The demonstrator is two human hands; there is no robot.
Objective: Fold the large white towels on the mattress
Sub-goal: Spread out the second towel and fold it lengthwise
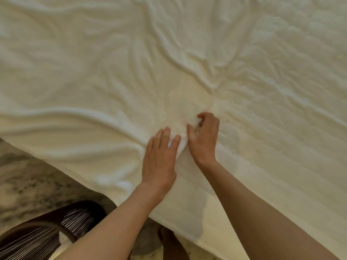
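Both hands meet at the near middle of the towel [131, 72]. The left hand [159, 158] lies fairly flat, with a ridge of cloth pinched between thumb and forefinger. The right hand [204, 137] is curled, its fingers hooked into the same bunch. Creases fan out from that spot, so the grip looks meant to gather the cloth for lifting or dragging into a first fold. The towel is spread wide and wrinkled over the mattress, its near edge hanging off the bed's side. To the right lies a rougher, pebbly white cloth [291, 62]; whether it is a second towel I cannot tell. Beyond the edge are a marbled floor [28, 175] and a dark strung chair [47, 231].
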